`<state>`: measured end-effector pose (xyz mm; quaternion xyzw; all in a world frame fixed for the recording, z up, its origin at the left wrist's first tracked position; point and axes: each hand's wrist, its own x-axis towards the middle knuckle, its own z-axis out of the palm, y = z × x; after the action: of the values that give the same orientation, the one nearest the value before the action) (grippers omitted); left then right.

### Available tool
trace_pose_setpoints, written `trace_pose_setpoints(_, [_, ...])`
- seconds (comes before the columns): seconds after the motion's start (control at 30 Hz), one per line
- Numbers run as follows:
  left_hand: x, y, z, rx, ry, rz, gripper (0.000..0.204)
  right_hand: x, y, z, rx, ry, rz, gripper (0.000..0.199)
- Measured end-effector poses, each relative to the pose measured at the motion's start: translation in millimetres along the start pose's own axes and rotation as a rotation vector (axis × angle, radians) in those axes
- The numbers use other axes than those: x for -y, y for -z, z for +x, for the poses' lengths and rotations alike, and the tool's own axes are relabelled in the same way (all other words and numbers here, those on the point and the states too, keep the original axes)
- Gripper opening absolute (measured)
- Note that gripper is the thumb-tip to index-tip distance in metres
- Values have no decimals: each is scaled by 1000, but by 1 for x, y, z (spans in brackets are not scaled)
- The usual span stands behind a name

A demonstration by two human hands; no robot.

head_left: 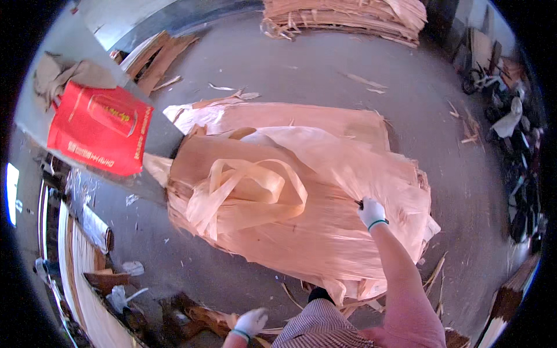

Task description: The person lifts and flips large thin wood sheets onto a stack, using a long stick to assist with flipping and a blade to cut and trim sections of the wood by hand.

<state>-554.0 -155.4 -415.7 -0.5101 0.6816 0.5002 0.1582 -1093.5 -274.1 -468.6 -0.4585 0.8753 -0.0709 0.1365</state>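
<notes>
Gloved left hand [251,322] hangs loose by the hip; right hand [371,213], fingers pinching the top veneer sheet [325,174] — best lifted slowly, flat, to avoid tearing.

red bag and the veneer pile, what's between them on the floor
In the head view, a strip of bare grey floor separates the red bag from the veneer pile.
</notes>
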Motion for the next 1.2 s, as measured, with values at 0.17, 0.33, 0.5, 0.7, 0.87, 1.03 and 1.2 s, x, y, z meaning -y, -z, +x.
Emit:
trace_pose_setpoints(0.17, [-74,47,45,-218,-308,-110,40,41,142,-119,-2,141,180,16])
trace_pose_setpoints(0.33, [-192,51,86,146,-114,-1516,46,91,231,-295,299,399,419,23])
trace_pose_setpoints(0.5, [-235,78,26,127,-515,-1605,33,96,212,-398,463,960,359,42])
trace_pose_setpoints(0.7, [-143,89,-192,-475,-730,-1602,43,122,181,-483,452,1287,159,50])
trace_pose_setpoints(0.87, [9,47,-381,-1004,-1099,-1476,57,200,171,-542,340,1429,249,32])
trace_pose_setpoints(1.03, [87,-11,-514,-1331,-1135,-1520,54,300,169,-603,152,1460,271,28])
trace_pose_setpoints(1.2, [188,-64,-585,-1119,-946,-1396,87,440,185,-643,-289,1591,466,21])
